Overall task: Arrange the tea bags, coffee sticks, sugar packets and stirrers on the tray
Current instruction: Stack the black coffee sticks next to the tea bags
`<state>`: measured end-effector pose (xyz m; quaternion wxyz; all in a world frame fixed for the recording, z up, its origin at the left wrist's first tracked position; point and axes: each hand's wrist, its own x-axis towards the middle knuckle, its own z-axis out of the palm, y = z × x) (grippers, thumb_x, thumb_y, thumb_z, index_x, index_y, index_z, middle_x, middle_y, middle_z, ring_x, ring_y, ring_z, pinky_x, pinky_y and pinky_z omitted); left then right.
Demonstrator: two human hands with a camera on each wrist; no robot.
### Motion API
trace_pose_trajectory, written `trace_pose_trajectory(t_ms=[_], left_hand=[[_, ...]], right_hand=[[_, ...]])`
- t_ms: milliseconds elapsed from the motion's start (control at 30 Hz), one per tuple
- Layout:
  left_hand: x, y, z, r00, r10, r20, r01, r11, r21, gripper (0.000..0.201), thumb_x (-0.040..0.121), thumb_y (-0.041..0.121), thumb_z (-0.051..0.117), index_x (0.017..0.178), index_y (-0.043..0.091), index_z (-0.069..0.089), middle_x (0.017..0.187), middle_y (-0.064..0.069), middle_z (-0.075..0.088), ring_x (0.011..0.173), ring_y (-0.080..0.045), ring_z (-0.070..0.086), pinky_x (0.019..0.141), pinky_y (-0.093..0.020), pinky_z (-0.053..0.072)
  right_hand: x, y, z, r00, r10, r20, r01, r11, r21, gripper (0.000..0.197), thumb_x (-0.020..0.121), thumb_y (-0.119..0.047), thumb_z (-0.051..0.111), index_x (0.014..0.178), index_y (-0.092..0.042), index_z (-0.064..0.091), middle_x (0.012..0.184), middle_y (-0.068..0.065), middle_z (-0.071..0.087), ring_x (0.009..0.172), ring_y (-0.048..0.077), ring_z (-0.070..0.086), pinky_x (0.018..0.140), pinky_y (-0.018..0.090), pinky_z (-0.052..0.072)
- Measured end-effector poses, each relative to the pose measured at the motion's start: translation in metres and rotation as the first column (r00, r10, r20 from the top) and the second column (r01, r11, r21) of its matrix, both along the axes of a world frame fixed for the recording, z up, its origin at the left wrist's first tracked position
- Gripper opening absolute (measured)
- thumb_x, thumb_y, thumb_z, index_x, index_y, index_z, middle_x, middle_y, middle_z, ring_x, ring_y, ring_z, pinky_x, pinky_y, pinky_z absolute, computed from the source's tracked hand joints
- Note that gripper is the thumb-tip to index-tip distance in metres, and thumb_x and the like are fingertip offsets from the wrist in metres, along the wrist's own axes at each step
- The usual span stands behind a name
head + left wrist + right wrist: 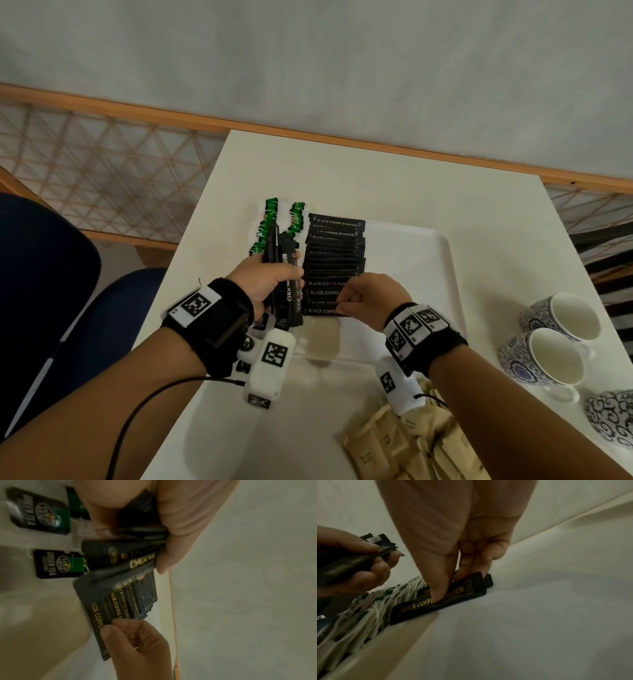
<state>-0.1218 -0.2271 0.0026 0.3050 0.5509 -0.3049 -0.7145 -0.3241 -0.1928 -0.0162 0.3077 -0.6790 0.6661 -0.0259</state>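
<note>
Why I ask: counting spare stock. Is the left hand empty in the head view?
No: the left hand grips a bundle of dark coffee sticks above the tray.

White table carries a tray, two cups — and tan packets.

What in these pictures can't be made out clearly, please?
- Sticks in the left hand: their number; head view, fingers cover them.
- Tea bags: near rows; head view, hidden behind that hand's sticks.
- Stirrers: none visible anywhere.
- Brown packets: print too small, pile cut by the bottom edge.
- Third cup: cut by the right edge.
</note>
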Motion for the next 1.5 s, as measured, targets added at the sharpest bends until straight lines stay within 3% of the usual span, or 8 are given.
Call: trace_pose_trajectory(t_ms=[300,433,600,767,967,1267,1400,1500], left_hand=[[-0.001,0.006,0.001,0.996,-0.077,0.053,0.079,0.996,-0.030,0.038,0.074,0.010,0.078,0.111,0.011,0.068,0.106,-0.014,0.071,0.100,-0.033,0.067,0.088,-0.052,0.053],[-0.006,0.009,0.001,0.998,-0.051,0.030,0.052,0.998,-0.032,0.037,0.077,0.009,0.075,0.113,0.009,0.066,0.105,-0.016,0.071,0.094,-0.031,0.069,0.071,-0.040,0.056],[-0.014,0.014,0.006,0.994,-0.088,-0.061,0.088,0.996,-0.005,0.051,0.071,0.022,0.079,0.118,0.009,0.064,0.109,-0.018,0.069,0.102,-0.037,0.066,0.090,-0.055,0.051],[-0.014,0.012,0.010,0.999,-0.016,-0.050,0.018,0.999,0.049,0.022,0.080,0.030,0.072,0.083,0.011,0.060,0.070,-0.004,0.059,0.055,-0.014,0.055,0.046,-0.023,0.049],[-0.011,0.011,0.011,1.000,-0.002,-0.007,0.002,0.998,0.064,0.013,0.086,0.024,0.069,0.084,0.011,0.065,0.068,-0.003,0.067,0.046,-0.009,0.054,0.036,-0.016,0.038],[-0.012,0.009,0.008,0.998,0.037,0.047,-0.037,0.999,0.010,0.006,0.087,0.002,0.063,0.090,0.006,0.060,0.057,-0.005,0.061,0.044,-0.009,0.057,0.035,-0.017,0.039],[-0.015,0.010,0.009,0.999,0.038,0.031,-0.037,0.999,-0.018,0.006,0.088,0.008,0.064,0.093,0.008,0.061,0.063,-0.001,0.064,0.047,-0.009,0.058,0.036,-0.017,0.039],[-0.016,0.012,0.010,0.999,0.017,0.051,-0.014,0.999,-0.048,0.008,0.087,0.011,0.066,0.093,0.011,0.061,0.073,-0.004,0.067,0.051,-0.010,0.059,0.037,-0.018,0.039]], right_hand=[[-0.002,0.004,-0.003,0.998,-0.029,-0.047,0.023,0.993,-0.118,0.009,0.077,-0.042,0.071,0.081,-0.036,0.064,0.080,-0.017,0.051,0.081,0.005,0.051,0.065,0.019,0.039],[0.003,0.007,0.010,0.960,-0.104,0.259,0.151,0.974,-0.168,0.013,0.088,-0.044,0.061,0.085,-0.033,0.066,0.075,-0.016,0.056,0.070,-0.001,0.053,0.065,0.020,0.042],[0.021,0.010,0.027,0.883,-0.118,0.455,0.119,0.993,0.026,0.014,0.079,-0.036,0.074,0.089,-0.033,0.065,0.074,-0.011,0.069,0.070,0.002,0.064,0.069,0.020,0.052],[0.014,0.008,0.026,0.891,-0.165,0.422,0.238,0.963,-0.126,0.020,0.081,-0.020,0.070,0.077,-0.037,0.060,0.068,-0.004,0.063,0.052,0.004,0.052,0.050,0.018,0.046],[0.007,0.011,0.016,0.954,0.055,0.295,0.083,0.897,-0.434,0.018,0.074,-0.007,0.072,0.086,-0.021,0.072,0.083,-0.007,0.056,0.069,0.003,0.052,0.065,0.011,0.042],[0.003,0.015,0.021,0.858,-0.131,0.497,0.199,0.976,-0.087,0.030,0.083,-0.018,0.072,0.108,-0.033,0.067,0.084,-0.003,0.071,0.070,0.012,0.063,0.070,0.036,0.056],[0.001,0.014,0.030,0.885,-0.160,0.438,0.193,0.981,-0.032,0.014,0.085,-0.021,0.069,0.093,-0.032,0.073,0.084,0.004,0.073,0.080,0.026,0.066,0.077,0.038,0.055],[0.003,0.014,0.037,0.922,-0.128,0.364,0.140,0.990,-0.005,0.011,0.083,-0.023,0.071,0.083,-0.034,0.069,0.075,-0.003,0.070,0.069,0.016,0.066,0.071,0.032,0.058]])
